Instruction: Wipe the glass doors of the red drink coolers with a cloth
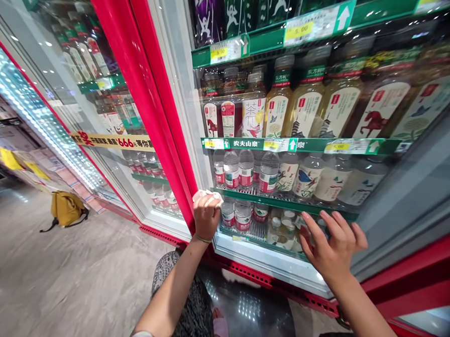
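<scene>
My left hand point(206, 219) is closed on a crumpled white cloth point(213, 199), or perhaps a tissue. It presses at the red frame point(154, 84) of a drinks fridge, beside the edge of the glass door. With fingers spread, my right hand point(334, 244) is held up in front of the lower shelves and holds nothing. Whether its fingertips touch the glass I cannot tell. Behind the glass stand rows of tea bottles point(277, 108) and, lower down, water bottles point(231, 171).
Green shelf strips point(249, 143) carry price tags. A second fridge section point(115, 112) with a yellow printed band point(113, 141) is at the left. On the grey floor point(102, 277) lies a mustard-coloured backpack point(66, 209). A patterned skirt or trouser leg point(191, 307) shows below my hands.
</scene>
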Motion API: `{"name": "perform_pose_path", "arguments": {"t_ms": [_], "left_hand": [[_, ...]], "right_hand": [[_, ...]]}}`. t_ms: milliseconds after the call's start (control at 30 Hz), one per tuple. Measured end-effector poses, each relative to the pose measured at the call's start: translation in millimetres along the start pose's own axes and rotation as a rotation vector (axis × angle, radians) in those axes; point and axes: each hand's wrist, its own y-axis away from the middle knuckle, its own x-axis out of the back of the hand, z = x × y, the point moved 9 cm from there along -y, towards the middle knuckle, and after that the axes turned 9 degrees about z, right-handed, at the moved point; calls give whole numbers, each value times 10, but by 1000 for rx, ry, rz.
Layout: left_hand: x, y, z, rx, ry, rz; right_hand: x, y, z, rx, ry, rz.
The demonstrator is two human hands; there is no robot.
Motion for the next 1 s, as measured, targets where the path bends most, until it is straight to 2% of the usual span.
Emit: {"name": "perform_pose_path", "arguments": {"t_ms": [100,167,233,300,400,467,500,567,633,700,767,900,933,1000], "left_hand": [[53,-628,-29,30,25,95],[62,-1049,14,3,60,136],[71,-1204,96,-5,96,171],[55,-1031,243,-12,98,166],[-18,-461,705,-200,152,78],[-63,-221,952,-266,199,41],[-90,-198,1055,-289,213,29],[-154,-325,1220,-310,226,22],[-221,-553,1294,-233,217,45],[-282,-646,1415,-194,243,57],[-320,-519,1591,-220,257,59],[-372,-26,2007,-399,322,-8],[-393,3,2071,-396,334,-20],[-430,-110,2191,-360,337,-5]], "right_hand": [[36,8,-6,35,12,48],[18,2,-3,26,27,27],[2,-17,0,4,30,-4],[20,-48,4,-12,27,-4],[73,-93,53,-31,36,14],[115,-113,112,-37,58,21],[142,-120,142,-36,72,27],[201,-128,203,-32,100,40],[265,-129,267,-34,122,53],[326,-123,347,-52,141,57],[397,-108,450,-85,163,58],[578,-44,684,-153,206,48],[627,-21,743,-169,213,44],[718,25,853,-198,226,36]]}}
